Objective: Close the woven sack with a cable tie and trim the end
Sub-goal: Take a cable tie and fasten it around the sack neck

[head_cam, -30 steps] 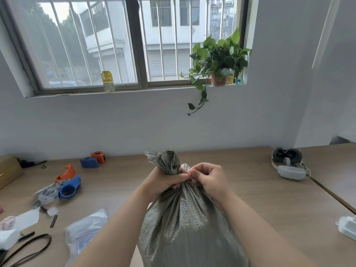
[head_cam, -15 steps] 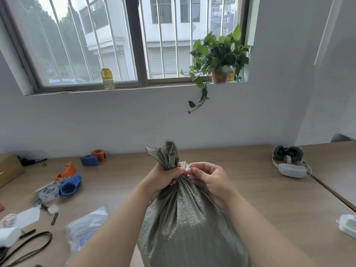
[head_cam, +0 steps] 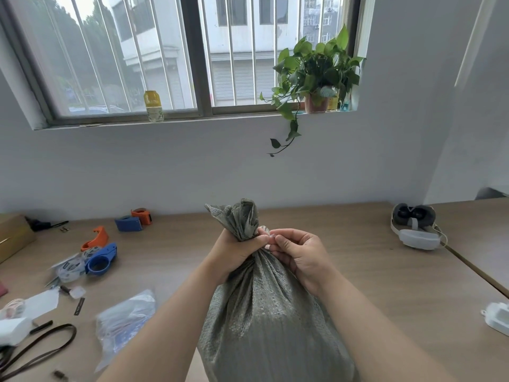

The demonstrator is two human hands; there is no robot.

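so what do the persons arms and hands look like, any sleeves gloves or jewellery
Both forearms are bare up to the bottom edge of the picture, so no sleeve or cuff shows. The left hand and the right hand wear no gloves, and no ring, watch or wristband is visible on either. The fingernails that show on the right hand look short and unpainted.

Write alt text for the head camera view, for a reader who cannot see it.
Two bare hands close a grey-green woven sack on a wooden table: the left hand clamps its gathered neck and the right hand pinches something small there. Tape dispensers lie left; a potted plant sits on the windowsill.
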